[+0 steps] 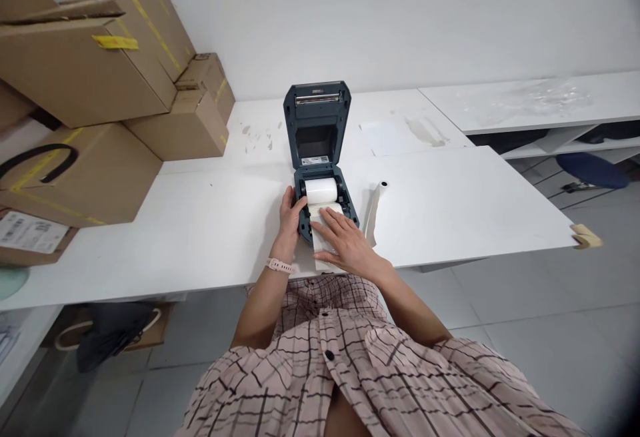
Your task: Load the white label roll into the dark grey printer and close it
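Note:
A dark label printer [317, 127] stands on the white table with its lid raised. Inside its bay sits a roll of white labels [321, 191], and a strip of label paper [324, 265] runs from it toward the table's front edge. My left hand [289, 219] grips the printer's left side, thumb over the rim beside the roll. Spread over the strip, the fingers of my right hand [345, 240] lie flat and press on the paper at the printer's front. My right palm partly hides the strip.
Right of the printer lies a small loose roll [383, 185] with a trailing strip. Cardboard boxes [145, 64] are stacked at the left. Paper scraps [425, 132] and clear plastic [555, 98] lie farther back. A blue stool [593, 172] stands at the right.

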Available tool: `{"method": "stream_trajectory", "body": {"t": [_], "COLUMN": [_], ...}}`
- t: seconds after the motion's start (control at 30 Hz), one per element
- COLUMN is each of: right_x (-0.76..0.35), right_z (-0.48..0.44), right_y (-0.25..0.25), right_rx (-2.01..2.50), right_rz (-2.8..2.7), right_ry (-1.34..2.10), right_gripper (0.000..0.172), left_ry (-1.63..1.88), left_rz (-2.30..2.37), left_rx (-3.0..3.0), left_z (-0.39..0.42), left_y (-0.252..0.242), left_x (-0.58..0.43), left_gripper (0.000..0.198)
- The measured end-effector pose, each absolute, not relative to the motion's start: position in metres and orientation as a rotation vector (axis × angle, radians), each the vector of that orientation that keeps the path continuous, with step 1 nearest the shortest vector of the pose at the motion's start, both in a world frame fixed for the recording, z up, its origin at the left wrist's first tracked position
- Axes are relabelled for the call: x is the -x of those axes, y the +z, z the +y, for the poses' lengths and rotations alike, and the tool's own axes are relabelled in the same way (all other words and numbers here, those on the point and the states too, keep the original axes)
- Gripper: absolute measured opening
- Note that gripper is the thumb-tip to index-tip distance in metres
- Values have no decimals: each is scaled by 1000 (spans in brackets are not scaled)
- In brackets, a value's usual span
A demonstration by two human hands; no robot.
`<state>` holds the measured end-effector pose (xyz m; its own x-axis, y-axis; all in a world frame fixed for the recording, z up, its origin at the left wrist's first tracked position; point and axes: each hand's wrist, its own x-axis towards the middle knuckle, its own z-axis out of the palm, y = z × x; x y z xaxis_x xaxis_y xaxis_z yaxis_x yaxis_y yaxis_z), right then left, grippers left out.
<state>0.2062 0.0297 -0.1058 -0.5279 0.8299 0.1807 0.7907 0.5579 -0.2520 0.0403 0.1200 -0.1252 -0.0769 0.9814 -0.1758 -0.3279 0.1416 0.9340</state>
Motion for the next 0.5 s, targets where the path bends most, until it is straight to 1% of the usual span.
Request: {"method": "stream_trajectory", "body": {"t": [0.13, 0.2, 0.33, 0.43, 0.5], "right_x": [-206, -205, -206, -217, -230], "right_z": [30, 30, 29, 34, 45], "right_y": [-105, -106, -107, -96, -78], "right_rx": [1347, 1347, 1332, 1253, 1117], "right_rz": [-2517, -2515, -2522, -2562, -2543], "right_ry": [200, 204, 252, 400, 552], "right_gripper": [76, 77, 81, 85, 78], "left_ry": [1257, 1250, 1201, 1198, 1197], "left_rz": [1164, 1159, 1111, 1100, 1114], "left_rx": [-741, -744, -849, -899, -896], "left_z": [87, 65, 29, 18, 17], "left_y": [-122, -122, -123, -125, -125], "left_x": [-41, -42, -43, -44, -44], "left_gripper": [66, 66, 79, 88, 90]}}
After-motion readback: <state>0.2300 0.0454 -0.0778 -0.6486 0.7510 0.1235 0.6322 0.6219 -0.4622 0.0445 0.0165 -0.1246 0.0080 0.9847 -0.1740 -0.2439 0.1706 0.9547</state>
